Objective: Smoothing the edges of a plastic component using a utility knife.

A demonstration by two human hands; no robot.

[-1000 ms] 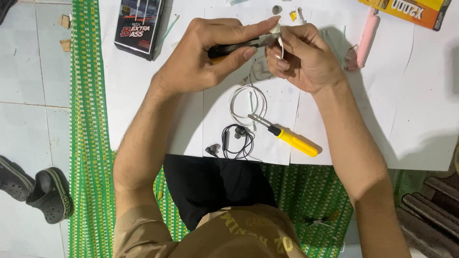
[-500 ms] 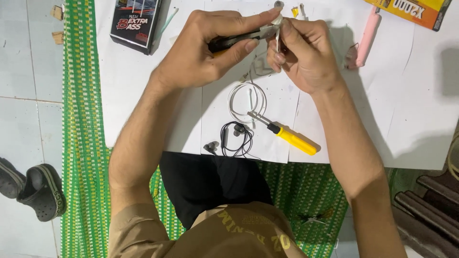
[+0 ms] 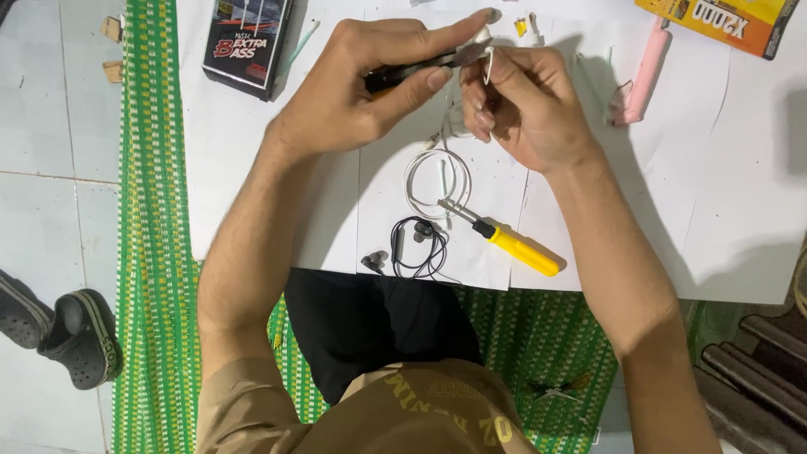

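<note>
The left hand (image 3: 370, 84) grips a dark-handled tool (image 3: 420, 71), fingers (image 3: 437, 38) closed around its handle with the thumb pressed underneath; the metal tip reaches right, up to the other hand. The right hand (image 3: 525, 105) pinches a small white earphone piece (image 3: 486, 50), thumb and forefinger clamped on it where the tool tip meets it. A thin white cable (image 3: 437, 176) drops from that pinch toward the person and lies coiled on the white paper sheets (image 3: 740, 185) that cover the floor.

Just below the coil, nearer the person than the fingers, a screwdriver with a yellow handle (image 3: 517, 250) lies slanted, its shaft touching the coil. Left of it sits a black pair of earphones (image 3: 412, 248), loosely looped.

Beyond the left fingers and to their left lies a flat black rectangular box (image 3: 245, 42) with red and white print on its face, and a pale green stick (image 3: 301, 44) rests at its right edge. Beyond the right fingers, far to the right, an orange-and-yellow rectangular package (image 3: 723, 21) is cut off by the frame's top edge. Between it and the right hand lies a pink, rod-shaped tool (image 3: 643, 76). Small yellow and white bits (image 3: 525, 23) lie just past the fingertips.

A green woven mat (image 3: 151, 210) lies under the paper, over pale floor tiles. Dark sandals (image 3: 59, 328) sit at the left, well apart from both hands.
</note>
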